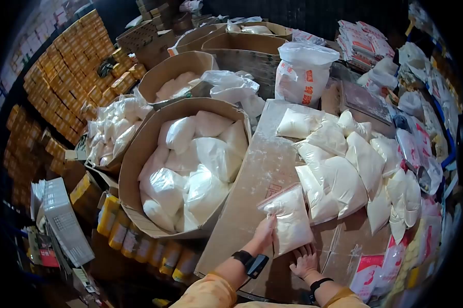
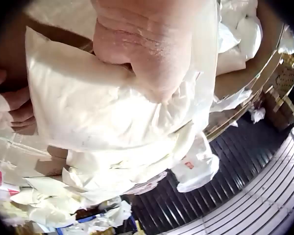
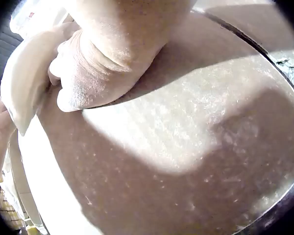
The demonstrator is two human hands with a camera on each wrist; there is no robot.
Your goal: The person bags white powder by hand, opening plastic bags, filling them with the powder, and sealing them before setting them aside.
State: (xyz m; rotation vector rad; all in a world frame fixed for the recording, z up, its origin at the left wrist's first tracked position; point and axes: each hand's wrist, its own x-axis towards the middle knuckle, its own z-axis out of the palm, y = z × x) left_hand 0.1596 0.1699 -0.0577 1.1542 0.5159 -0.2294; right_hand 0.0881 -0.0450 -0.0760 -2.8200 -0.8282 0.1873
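Bag (image 1: 294,220) looks soft, sagging, probably weighty and slick! Left hand (image 1: 265,232) pinches its side; right hand (image 1: 305,262), fingers spread, sits below. Best cradled underneath.

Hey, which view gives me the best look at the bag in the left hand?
The head view: it shows the bag nearly whole, with the left hand covering just one edge. The left wrist view is closer, but the hand hides part; the right wrist view shows it narrow, roughly side-on.
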